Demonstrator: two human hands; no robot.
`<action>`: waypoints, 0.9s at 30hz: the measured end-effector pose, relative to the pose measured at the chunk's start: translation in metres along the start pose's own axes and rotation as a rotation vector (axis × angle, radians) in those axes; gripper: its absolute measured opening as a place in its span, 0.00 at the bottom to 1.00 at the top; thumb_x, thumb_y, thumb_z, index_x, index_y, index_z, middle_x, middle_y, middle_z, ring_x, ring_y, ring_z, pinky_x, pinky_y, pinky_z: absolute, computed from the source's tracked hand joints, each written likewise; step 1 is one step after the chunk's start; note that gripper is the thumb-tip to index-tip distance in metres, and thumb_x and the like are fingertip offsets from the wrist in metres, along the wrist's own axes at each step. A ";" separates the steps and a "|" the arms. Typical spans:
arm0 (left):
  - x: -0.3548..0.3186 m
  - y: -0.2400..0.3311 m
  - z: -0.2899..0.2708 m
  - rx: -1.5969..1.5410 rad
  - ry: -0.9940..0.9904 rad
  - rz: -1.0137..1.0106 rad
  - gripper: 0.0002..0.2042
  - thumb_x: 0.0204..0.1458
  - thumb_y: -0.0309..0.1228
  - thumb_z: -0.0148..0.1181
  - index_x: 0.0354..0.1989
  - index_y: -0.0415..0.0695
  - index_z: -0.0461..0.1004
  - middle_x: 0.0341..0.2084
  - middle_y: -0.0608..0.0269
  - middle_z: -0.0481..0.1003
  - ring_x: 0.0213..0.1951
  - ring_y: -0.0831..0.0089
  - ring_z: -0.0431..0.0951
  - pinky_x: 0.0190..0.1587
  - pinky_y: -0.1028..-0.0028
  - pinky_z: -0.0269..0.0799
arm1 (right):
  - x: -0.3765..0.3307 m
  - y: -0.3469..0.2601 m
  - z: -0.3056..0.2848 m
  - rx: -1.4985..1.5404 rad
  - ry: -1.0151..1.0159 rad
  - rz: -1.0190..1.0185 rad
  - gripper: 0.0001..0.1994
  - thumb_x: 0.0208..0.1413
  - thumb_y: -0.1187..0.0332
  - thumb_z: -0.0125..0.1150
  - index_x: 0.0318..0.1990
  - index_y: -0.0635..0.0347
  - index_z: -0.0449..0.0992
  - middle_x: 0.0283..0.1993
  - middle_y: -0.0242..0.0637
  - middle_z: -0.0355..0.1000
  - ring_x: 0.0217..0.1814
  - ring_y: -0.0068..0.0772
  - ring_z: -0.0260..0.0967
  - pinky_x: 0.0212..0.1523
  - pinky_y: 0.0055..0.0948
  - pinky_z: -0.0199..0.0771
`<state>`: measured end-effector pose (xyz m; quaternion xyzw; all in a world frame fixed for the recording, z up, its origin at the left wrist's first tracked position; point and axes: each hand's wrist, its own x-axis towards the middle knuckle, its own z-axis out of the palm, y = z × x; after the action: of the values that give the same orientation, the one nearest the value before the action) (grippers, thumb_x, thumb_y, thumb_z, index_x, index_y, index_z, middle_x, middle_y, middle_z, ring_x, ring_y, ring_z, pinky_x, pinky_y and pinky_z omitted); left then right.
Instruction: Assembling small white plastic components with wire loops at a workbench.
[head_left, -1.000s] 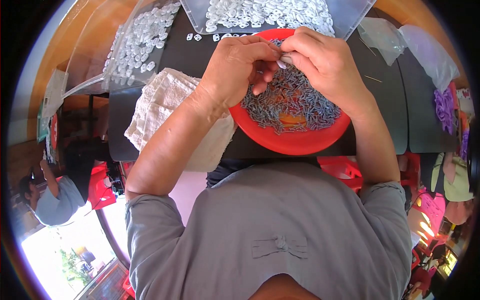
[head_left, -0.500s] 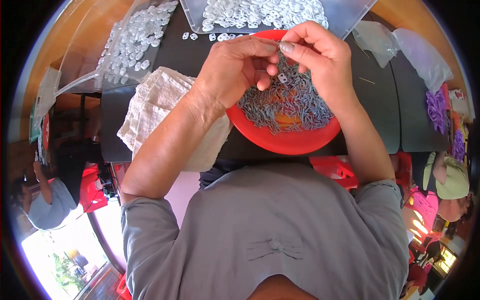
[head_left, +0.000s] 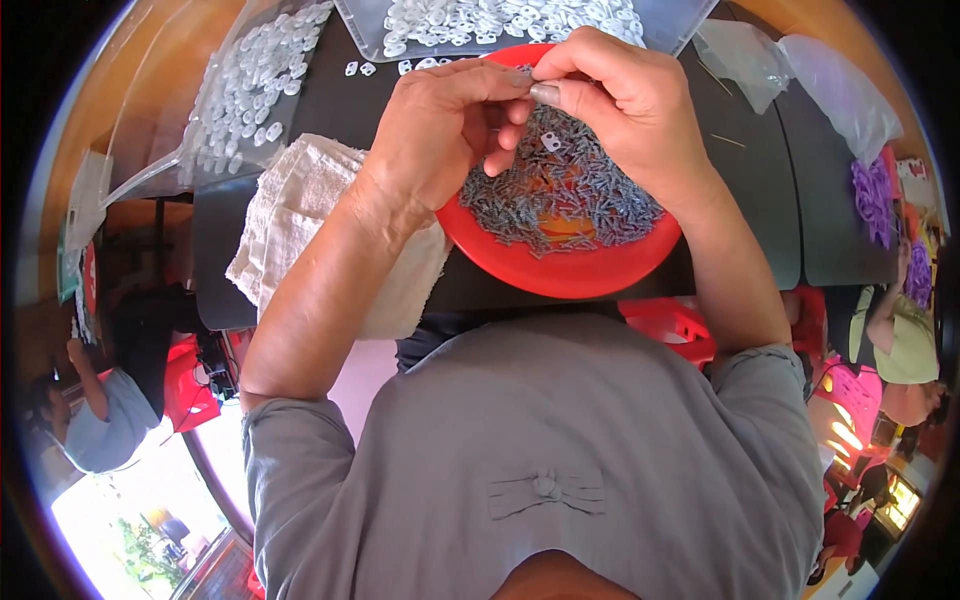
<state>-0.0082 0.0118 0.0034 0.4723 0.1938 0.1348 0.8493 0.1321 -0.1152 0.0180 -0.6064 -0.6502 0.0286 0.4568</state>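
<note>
Above a red plastic plate (head_left: 560,283), the fingertips of both my hands meet. My left hand (head_left: 445,120) pinches thumb against index finger, with the other fingers curled beneath. Opposite it, my right hand (head_left: 630,105) also pinches, thumb and index tip touching the left fingertips. Whatever sits between them is too small and covered to make out. A heap of small grey screws (head_left: 570,190) fills much of the plate. On the heap lies one small white plastic piece with two holes (head_left: 550,141).
Behind the plate stands a clear bin (head_left: 455,48) of white pieces; at far left, a clear bag (head_left: 175,160) holds more. A folded cream cloth (head_left: 300,210) lies by my left forearm. Plastic bags (head_left: 840,95) and purple strands (head_left: 873,205) sit at right. Other people are at both sides.
The whole view has shifted slightly, so the table things appear a little further left and up. My hands have drifted a little left over the plate, their fingertips still together.
</note>
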 end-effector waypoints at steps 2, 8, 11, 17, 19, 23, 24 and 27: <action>-0.002 0.002 0.005 0.238 0.048 0.040 0.07 0.51 0.29 0.61 0.30 0.37 0.76 0.24 0.62 0.73 0.22 0.72 0.70 0.23 0.74 0.67 | 0.002 0.002 -0.008 -0.067 -0.018 0.041 0.03 0.54 0.79 0.58 0.36 0.66 0.75 0.29 0.29 0.73 0.32 0.18 0.70 0.33 0.20 0.69; 0.008 -0.025 -0.002 1.429 -0.075 0.884 0.13 0.36 0.29 0.69 0.33 0.45 0.77 0.29 0.59 0.70 0.35 0.62 0.74 0.34 0.67 0.73 | 0.009 -0.009 -0.017 0.006 0.093 0.201 0.02 0.50 0.77 0.60 0.30 0.68 0.76 0.23 0.40 0.73 0.25 0.24 0.70 0.27 0.23 0.68; 0.013 -0.034 -0.003 1.527 -0.076 0.914 0.11 0.37 0.28 0.67 0.32 0.44 0.75 0.29 0.60 0.70 0.38 0.60 0.74 0.35 0.63 0.73 | 0.009 -0.015 -0.018 0.050 0.036 0.244 0.03 0.50 0.77 0.61 0.31 0.67 0.75 0.24 0.41 0.73 0.25 0.24 0.69 0.29 0.25 0.69; 0.013 -0.033 -0.005 1.403 0.034 0.802 0.05 0.45 0.27 0.63 0.30 0.41 0.75 0.28 0.59 0.73 0.33 0.58 0.76 0.34 0.64 0.73 | 0.000 0.007 -0.013 0.019 -0.005 0.183 0.02 0.54 0.76 0.60 0.34 0.65 0.75 0.26 0.26 0.70 0.29 0.15 0.66 0.31 0.19 0.66; 0.012 -0.029 -0.004 1.254 0.054 0.725 0.04 0.47 0.27 0.62 0.29 0.40 0.75 0.27 0.58 0.74 0.31 0.57 0.76 0.34 0.65 0.72 | -0.001 0.011 -0.011 0.136 0.015 0.312 0.03 0.55 0.74 0.60 0.34 0.63 0.76 0.26 0.24 0.70 0.27 0.13 0.63 0.29 0.17 0.63; 0.009 -0.021 -0.005 0.808 0.112 0.410 0.04 0.49 0.25 0.60 0.32 0.39 0.75 0.27 0.57 0.74 0.29 0.61 0.76 0.35 0.69 0.72 | -0.001 0.001 -0.008 0.167 0.004 0.448 0.03 0.56 0.73 0.60 0.34 0.61 0.76 0.27 0.22 0.70 0.27 0.12 0.62 0.28 0.15 0.61; 0.009 -0.022 -0.008 0.943 0.070 0.568 0.05 0.50 0.23 0.60 0.35 0.39 0.75 0.26 0.58 0.73 0.29 0.67 0.75 0.35 0.73 0.72 | -0.001 0.001 -0.006 0.170 0.018 0.436 0.03 0.56 0.72 0.60 0.34 0.61 0.76 0.27 0.22 0.70 0.27 0.12 0.62 0.27 0.15 0.60; 0.005 -0.015 -0.007 1.366 -0.111 0.790 0.04 0.44 0.25 0.61 0.28 0.40 0.74 0.27 0.57 0.74 0.31 0.58 0.76 0.34 0.63 0.73 | 0.000 0.005 -0.006 0.173 0.030 0.427 0.03 0.56 0.72 0.60 0.35 0.60 0.76 0.27 0.22 0.70 0.27 0.12 0.62 0.27 0.15 0.60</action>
<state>-0.0064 0.0110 -0.0137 0.9291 0.0088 0.2538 0.2689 0.1395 -0.1173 0.0188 -0.6893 -0.4953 0.1714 0.5001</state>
